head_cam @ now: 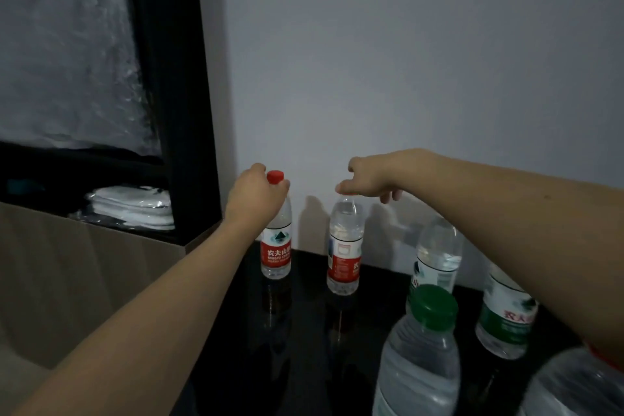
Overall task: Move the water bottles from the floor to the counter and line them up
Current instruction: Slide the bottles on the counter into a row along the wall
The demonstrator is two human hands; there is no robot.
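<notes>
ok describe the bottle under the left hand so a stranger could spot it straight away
Start at the black frame by the wall, then drop to the dark counter. The nearest upright bottle is the red-label bottle, gripped by the left hand. Unlike its red-label neighbour, its red cap shows.

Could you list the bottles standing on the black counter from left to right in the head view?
Red-label bottle under the left hand → red-label bottle under the right hand → bottle with green cap → green-label bottle.

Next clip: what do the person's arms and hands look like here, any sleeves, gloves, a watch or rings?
Both forearms are bare as far as the frame shows, with no sleeves. The left hand and right hand wear no gloves. No watch, bracelet or ring is visible. The dim light hides finer detail.
</notes>
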